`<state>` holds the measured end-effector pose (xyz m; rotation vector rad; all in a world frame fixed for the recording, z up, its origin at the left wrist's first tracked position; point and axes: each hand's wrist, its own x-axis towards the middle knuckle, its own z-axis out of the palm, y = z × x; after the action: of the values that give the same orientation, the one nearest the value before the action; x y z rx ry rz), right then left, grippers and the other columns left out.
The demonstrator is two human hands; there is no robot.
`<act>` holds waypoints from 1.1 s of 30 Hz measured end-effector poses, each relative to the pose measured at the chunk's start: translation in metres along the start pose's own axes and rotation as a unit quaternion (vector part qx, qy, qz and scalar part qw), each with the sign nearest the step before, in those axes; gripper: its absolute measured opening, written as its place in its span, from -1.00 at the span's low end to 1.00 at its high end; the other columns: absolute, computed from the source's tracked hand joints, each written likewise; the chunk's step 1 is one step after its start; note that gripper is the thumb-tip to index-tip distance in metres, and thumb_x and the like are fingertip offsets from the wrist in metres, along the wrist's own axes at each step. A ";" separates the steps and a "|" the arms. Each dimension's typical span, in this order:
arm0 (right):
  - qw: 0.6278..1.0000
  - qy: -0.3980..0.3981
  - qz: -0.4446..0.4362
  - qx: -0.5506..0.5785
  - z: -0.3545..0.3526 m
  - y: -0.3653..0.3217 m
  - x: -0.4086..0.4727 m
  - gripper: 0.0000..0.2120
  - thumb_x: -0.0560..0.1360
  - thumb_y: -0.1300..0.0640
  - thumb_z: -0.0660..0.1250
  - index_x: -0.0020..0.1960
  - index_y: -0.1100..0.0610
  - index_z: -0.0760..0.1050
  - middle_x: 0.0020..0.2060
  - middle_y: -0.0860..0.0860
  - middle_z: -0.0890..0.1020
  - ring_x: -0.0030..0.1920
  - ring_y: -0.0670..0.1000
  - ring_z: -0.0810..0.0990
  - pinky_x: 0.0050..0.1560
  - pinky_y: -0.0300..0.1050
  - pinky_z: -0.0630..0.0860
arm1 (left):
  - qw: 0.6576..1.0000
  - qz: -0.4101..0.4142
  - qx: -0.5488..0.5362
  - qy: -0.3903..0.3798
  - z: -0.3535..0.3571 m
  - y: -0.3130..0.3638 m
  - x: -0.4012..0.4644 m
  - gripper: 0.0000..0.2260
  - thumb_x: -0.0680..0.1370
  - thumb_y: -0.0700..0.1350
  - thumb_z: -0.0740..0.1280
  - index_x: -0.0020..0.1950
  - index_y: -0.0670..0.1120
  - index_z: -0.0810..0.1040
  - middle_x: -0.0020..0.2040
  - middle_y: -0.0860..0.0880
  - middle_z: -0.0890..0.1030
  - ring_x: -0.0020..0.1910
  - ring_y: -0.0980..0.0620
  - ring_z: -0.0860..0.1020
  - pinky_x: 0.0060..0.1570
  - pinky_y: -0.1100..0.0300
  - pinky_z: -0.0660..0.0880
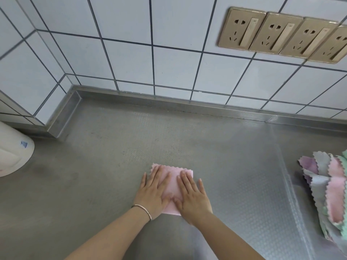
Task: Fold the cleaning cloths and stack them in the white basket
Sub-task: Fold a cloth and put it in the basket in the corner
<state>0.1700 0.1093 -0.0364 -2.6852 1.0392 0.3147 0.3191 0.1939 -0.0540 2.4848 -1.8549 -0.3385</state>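
A small folded pink cloth (173, 182) with zigzag edges lies flat on the steel counter (97, 177), in front of me. My left hand (153, 192) presses on its left half with straight fingers; a thin bracelet is on that wrist. On the cloth's right half my right hand (191, 196) lies flat, fingers spread. A loose pile of cloths (326, 188) in pink, grey, purple and green sits at the right edge of the counter, apart from both hands. A white rounded object (13, 151) at the far left may be the basket; I cannot tell.
A tiled wall (169, 53) rises behind the counter, with a row of gold sockets (277, 36) at the upper right. A clear textured mat (262, 194) covers the counter's right part. The wall juts forward at the left into a corner (62, 117).
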 end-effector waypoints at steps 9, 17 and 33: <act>0.887 0.054 0.250 0.385 -0.044 -0.008 -0.003 -0.56 0.47 0.18 0.20 0.34 0.11 0.31 0.20 0.01 0.46 0.14 0.02 0.47 0.09 -0.13 0.45 | 0.895 -0.394 -0.199 0.069 -0.040 0.009 -0.004 -0.64 0.36 0.03 0.41 0.11 -0.04 0.53 0.21 -0.10 0.42 0.19 -0.14 0.36 0.13 0.04 0.35; 0.732 -0.059 0.360 0.575 -0.052 -0.007 -0.017 -0.81 0.45 0.21 0.21 0.03 0.20 0.50 -0.13 0.08 0.55 -0.08 0.09 0.51 -0.05 -0.07 0.47 | 0.831 -0.406 -0.380 0.006 -0.053 0.028 -0.007 -0.90 0.48 -0.05 0.27 -0.10 -0.06 0.50 -0.03 -0.12 0.59 -0.05 -0.12 0.51 -0.08 0.15 0.39; 0.506 0.249 0.409 0.717 -0.072 -0.029 -0.173 -0.89 0.49 -0.08 0.29 -0.10 -0.07 0.54 -0.08 -0.01 0.65 -0.02 0.08 0.62 0.13 0.10 0.54 | 0.796 -0.130 -0.509 -0.301 -0.118 0.098 -0.039 -0.70 0.54 0.19 0.18 -0.15 -0.01 0.52 -0.15 -0.02 0.58 -0.05 -0.07 0.54 0.07 0.09 0.47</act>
<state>0.0724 0.2171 0.0859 -0.6038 1.5465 -0.8848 0.2381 0.1891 0.0822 1.8593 -0.8776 -1.7418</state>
